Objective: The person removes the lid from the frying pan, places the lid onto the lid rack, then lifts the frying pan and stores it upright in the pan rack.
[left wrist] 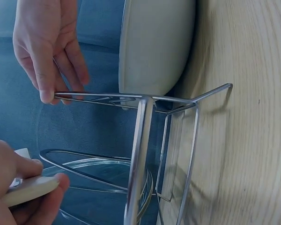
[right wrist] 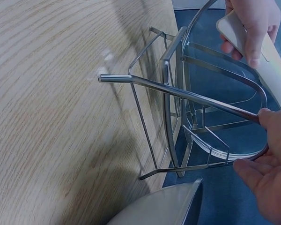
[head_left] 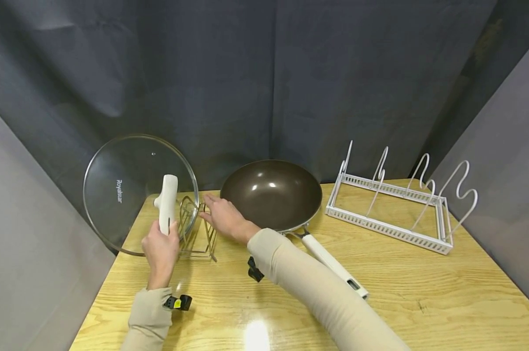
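We are finding room to pass over the tabletop (head_left: 444, 297) by its right edge, nearer us than the white rack (head_left: 387, 228) blocking the back-right corner; the pan (head_left: 268, 195), wire stand (right wrist: 196, 99) and lid (head_left: 128, 209) are crowding the back edge leftward.

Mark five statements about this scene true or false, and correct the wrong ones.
1. The left hand grips the white handle of the lid. True.
2. The lid lies flat. False: it is roughly upright.
3. The pan sits between the small rack and the large rack. True.
4. The right hand holds the large rack. False: the right hand holds the small rack.
5. The pan's handle points away from the curtain. True.
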`<state>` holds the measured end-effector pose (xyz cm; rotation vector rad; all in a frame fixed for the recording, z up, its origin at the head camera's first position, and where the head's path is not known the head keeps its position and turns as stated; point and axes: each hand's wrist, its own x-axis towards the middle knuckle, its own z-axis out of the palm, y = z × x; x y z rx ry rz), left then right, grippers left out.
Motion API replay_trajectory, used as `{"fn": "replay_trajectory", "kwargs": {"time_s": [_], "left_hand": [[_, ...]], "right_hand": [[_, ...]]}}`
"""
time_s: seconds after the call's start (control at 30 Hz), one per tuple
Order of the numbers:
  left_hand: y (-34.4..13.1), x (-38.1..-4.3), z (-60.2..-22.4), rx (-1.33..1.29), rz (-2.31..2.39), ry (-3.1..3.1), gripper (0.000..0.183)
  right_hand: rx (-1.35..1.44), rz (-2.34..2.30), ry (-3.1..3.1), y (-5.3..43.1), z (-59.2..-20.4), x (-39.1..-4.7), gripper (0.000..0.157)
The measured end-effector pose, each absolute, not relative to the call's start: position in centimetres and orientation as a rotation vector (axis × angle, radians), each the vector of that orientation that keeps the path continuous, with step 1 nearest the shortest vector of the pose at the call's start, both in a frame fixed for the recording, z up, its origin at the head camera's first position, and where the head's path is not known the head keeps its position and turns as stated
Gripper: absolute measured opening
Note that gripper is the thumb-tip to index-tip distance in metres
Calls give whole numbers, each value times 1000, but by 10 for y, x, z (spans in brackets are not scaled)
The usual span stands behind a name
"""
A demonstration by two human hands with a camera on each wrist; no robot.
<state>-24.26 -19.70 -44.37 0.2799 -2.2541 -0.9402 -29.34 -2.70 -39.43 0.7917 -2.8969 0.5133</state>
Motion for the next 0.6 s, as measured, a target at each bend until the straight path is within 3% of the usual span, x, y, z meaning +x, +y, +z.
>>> {"fn": "replay_trajectory", "kwargs": {"time_s": [0.6], "left_hand": [[-190,-234,-431,232,-958,-2347,29]], "right_hand": [[810,497,-2890,-27,-394,-294,57]]}}
